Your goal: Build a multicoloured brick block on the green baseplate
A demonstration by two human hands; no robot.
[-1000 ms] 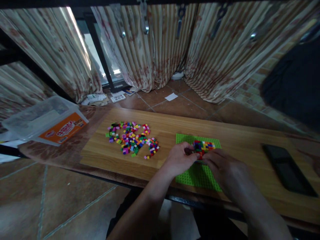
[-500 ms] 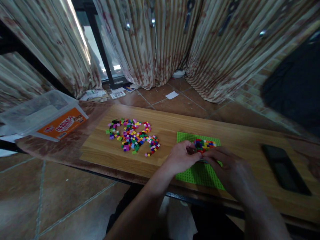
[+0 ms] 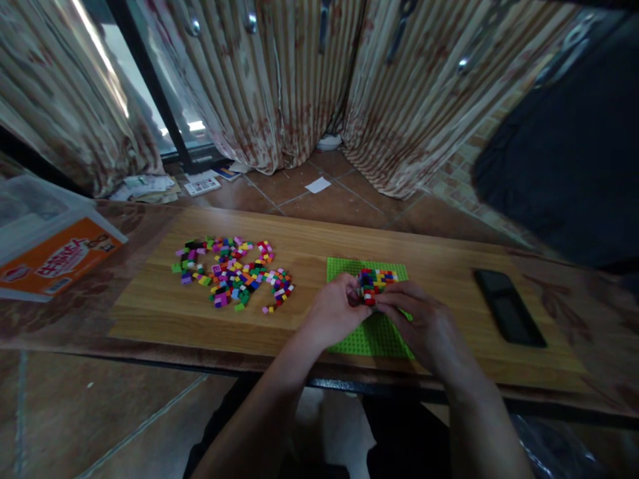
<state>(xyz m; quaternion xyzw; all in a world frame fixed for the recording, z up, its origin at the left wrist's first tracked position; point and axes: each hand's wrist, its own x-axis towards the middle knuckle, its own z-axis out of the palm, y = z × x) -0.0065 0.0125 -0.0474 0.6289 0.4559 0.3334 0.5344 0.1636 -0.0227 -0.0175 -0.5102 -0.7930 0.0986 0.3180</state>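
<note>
A block of multicoloured toy bricks (image 3: 375, 282) is at the green studded baseplate (image 3: 372, 339), near its far half. My left hand (image 3: 338, 309) closes on the left side of the brick block, thumb and fingers bent round it. From the right, my right hand (image 3: 419, 319) pinches at the block's near right corner, by a red brick, its fingertips almost meeting the left thumb. Whether a loose brick sits between the right fingertips I cannot tell. The hands hide the block's underside and part of the baseplate.
Loose coloured bricks (image 3: 237, 273) lie spread over the left of the wooden board (image 3: 299, 239). A clear plastic box with an orange label (image 3: 62, 263) stands at the far left. A black phone (image 3: 508, 307) lies on the right. Striped curtains (image 3: 279, 86) hang behind.
The camera view has shifted, so the table and hands appear further left. The brick block looks slightly turned, showing more of its near face. Both hands stay on it.
</note>
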